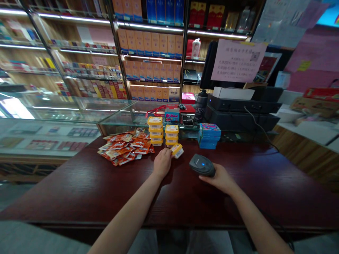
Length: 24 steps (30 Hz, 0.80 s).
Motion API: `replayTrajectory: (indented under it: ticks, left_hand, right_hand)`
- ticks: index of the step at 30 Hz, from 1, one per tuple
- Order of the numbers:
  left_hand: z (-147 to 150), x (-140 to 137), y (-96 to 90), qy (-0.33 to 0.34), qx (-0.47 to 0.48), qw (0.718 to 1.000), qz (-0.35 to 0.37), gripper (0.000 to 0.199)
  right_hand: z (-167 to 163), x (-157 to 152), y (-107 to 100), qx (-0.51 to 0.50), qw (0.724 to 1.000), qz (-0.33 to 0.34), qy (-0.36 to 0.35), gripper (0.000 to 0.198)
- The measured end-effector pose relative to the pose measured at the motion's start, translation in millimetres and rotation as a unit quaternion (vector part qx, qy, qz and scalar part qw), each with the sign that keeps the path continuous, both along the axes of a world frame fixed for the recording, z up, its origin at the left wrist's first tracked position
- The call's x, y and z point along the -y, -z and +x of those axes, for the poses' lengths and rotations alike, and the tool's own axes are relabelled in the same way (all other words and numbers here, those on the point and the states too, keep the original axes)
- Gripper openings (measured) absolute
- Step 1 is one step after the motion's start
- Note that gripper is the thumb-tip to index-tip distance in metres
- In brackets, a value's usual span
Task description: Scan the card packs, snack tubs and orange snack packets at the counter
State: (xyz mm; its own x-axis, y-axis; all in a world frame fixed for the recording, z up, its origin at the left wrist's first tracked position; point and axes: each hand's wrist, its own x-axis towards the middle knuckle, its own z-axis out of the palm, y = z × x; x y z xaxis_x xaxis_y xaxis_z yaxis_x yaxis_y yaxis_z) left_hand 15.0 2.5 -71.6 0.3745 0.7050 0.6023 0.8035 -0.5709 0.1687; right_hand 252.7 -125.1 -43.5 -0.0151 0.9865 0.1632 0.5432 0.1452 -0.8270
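Note:
My left hand point(162, 163) is closed on a small yellow tub point(177, 151), tilted so that its white barcode label shows. Just behind it stand two stacks of like yellow tubs, a taller left stack point(155, 131) and a lower right stack point(172, 135). My right hand point(221, 179) grips a dark barcode scanner point(201, 165) with a small blue light on top; its head points left, toward the tub. Left of the tubs lies a loose heap of orange snack packets point(125, 148). A stack of blue boxes point(209, 135) sits behind the scanner.
The dark wooden counter point(106, 197) carries everything. Behind it, a glass display case point(124, 114) holds up a phone point(188, 120) and a black bottle point(201, 106). A monitor point(208, 67) with a pink paper sign and black machines point(241, 106) stand at the back right.

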Motion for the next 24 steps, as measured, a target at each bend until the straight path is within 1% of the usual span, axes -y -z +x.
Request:
replayTrajectory:
  ticks: [6, 10, 12, 13, 15, 17, 19, 20, 22, 24]
  left_hand:
    - [1.9, 2.3, -1.3, -0.011, 0.004, 1.000, -0.006, 0.009]
    - [1.2, 3.3, -2.4, -0.005, -0.016, 1.000, 0.001, 0.011]
    - [0.3, 4.1, -2.8, 0.005, -0.027, 1.000, 0.007, 0.011]
    - [-0.2, 4.8, -3.2, 0.015, -0.032, 0.999, 0.011, 0.012]
    - [-1.0, 6.5, -4.3, 0.047, -0.049, 0.998, 0.019, 0.013]
    - [-1.2, 8.5, -6.0, 0.094, -0.072, 0.993, 0.023, 0.015]
    - [-0.8, 9.9, -7.3, 0.140, -0.085, 0.986, 0.020, 0.016]
    - [-0.5, 10.1, -7.5, 0.158, -0.080, 0.984, 0.015, 0.016]
    - [-0.4, 9.2, -6.6, 0.176, -0.035, 0.984, -0.001, 0.017]
    - [-0.9, 6.3, -4.4, 0.170, 0.042, 0.984, -0.031, 0.024]
  right_hand:
    - [1.3, 0.6, 2.6, 0.001, 1.000, 0.003, 0.020, 0.044]
    - [3.4, 1.0, 2.6, 0.004, 1.000, 0.006, 0.011, 0.043]
    - [6.3, 2.3, 0.9, 0.031, 0.999, 0.012, 0.011, 0.043]
    - [8.2, 3.4, -0.7, 0.064, 0.998, 0.013, 0.023, 0.042]
    - [12.7, 6.6, -4.9, 0.168, 0.983, 0.003, 0.072, 0.037]
    - [17.1, 10.3, -9.0, 0.274, 0.953, -0.020, 0.129, 0.028]
    - [20.8, 13.5, -10.3, 0.338, 0.925, -0.037, 0.167, 0.023]
    - [22.4, 14.9, -9.4, 0.355, 0.916, -0.040, 0.180, 0.023]
    - [25.3, 17.0, -4.2, 0.374, 0.904, -0.030, 0.204, 0.024]
    - [28.3, 18.5, 3.9, 0.388, 0.895, -0.007, 0.220, 0.023]
